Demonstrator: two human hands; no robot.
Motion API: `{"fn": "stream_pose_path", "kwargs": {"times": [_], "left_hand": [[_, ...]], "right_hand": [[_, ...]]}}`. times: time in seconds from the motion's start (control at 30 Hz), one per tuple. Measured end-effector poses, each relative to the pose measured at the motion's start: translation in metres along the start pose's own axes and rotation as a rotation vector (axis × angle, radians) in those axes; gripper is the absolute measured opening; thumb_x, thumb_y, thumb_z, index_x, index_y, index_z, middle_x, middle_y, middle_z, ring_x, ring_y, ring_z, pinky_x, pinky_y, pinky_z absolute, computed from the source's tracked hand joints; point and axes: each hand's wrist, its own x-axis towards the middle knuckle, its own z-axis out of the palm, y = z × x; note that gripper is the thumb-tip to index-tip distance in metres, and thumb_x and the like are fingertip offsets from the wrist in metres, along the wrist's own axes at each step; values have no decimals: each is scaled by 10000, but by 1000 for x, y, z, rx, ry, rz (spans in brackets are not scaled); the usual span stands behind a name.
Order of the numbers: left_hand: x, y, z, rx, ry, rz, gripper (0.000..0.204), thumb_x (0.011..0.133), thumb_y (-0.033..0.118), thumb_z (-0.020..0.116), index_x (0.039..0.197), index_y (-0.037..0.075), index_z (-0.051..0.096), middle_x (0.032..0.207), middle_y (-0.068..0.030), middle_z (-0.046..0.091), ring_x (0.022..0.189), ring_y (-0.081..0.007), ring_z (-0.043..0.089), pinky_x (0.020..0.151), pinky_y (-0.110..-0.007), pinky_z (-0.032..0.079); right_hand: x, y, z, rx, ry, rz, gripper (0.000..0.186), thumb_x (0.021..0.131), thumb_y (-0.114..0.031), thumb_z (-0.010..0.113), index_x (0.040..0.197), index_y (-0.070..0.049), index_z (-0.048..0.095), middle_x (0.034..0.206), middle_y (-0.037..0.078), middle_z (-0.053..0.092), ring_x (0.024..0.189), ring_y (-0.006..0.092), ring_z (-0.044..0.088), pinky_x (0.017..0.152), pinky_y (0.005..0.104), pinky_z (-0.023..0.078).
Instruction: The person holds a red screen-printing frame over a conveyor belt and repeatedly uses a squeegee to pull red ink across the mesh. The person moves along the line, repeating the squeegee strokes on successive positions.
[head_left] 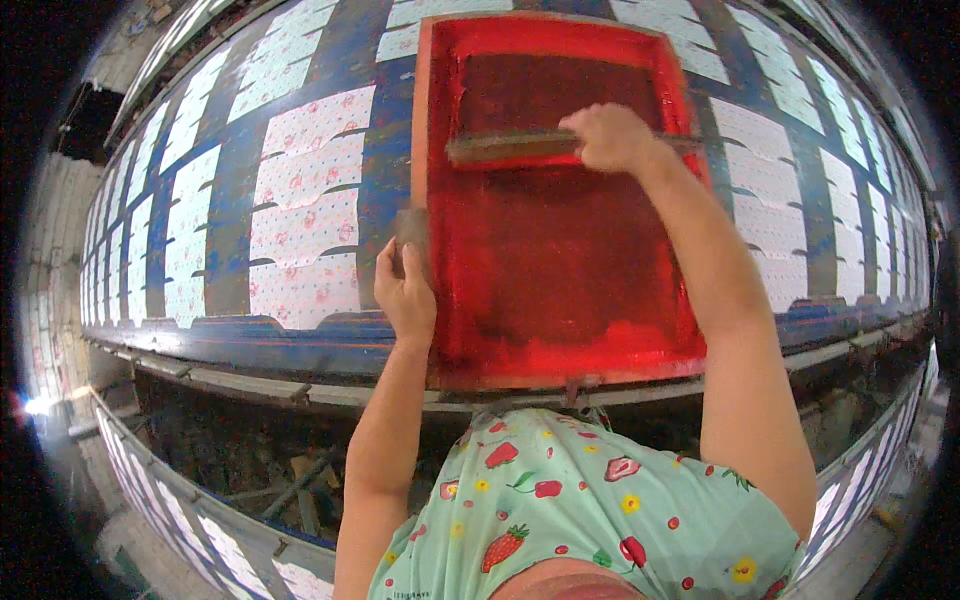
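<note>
A screen-printing frame (421, 120) lies on the long table, its mesh and inner edges wet with red ink. My right hand (612, 138) is closed on the squeegee (510, 147), a long bar lying crosswise over the upper part of the mesh. The squeegee's right end is partly hidden behind my wrist. At the frame's left edge my left hand (407, 290) is closed around a greyish block-shaped handle (411, 228); my fingers partly hide it. Left of the frame lie pale fabric pieces (310, 190) printed with small red flowers and dots.
Rows of similar pale pieces (765, 200) continue right and left along the blue-stained table (385, 150). A metal rail (345, 397) runs along the near edge, close to my body. Behind me is another table (235, 545) with pale pieces.
</note>
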Motion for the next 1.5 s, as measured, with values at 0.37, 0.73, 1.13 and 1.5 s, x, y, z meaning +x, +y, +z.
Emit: {"fn": "stream_pose_path", "kwargs": {"times": [0.37,0.73,1.13,1.5], "left_hand": [[0,-14,-1,13,72,214,564,1111,308,713,1502,-89,624,1432,-258,697,1326,-362,669,1173,-447,493],[0,-8,4,196,84,195,724,936,363,884,1488,-40,646,1433,-261,695,1316,-410,677,1144,-470,531],[10,-10,0,302,-16,109,502,833,339,964,1151,-19,815,1060,-159,810,991,-303,751,926,-450,578],[14,-5,-2,186,-82,-32,492,872,305,933,1204,-38,814,1077,-131,816,973,-244,736,908,-421,571]], "right_hand": [[-205,-171,40,184,37,54,308,839,-89,694,1104,-182,819,1019,121,793,1009,383,775,886,545,623],[-287,-230,74,89,194,-32,500,959,-523,781,1220,-97,784,1192,136,735,1170,362,694,987,512,568],[-396,-95,91,507,656,45,311,943,-234,847,1207,-81,789,1241,130,776,1199,376,700,1062,515,559],[-398,-6,131,577,661,575,556,902,-183,879,1416,-60,706,1376,183,734,1260,416,686,1105,502,558]]}}
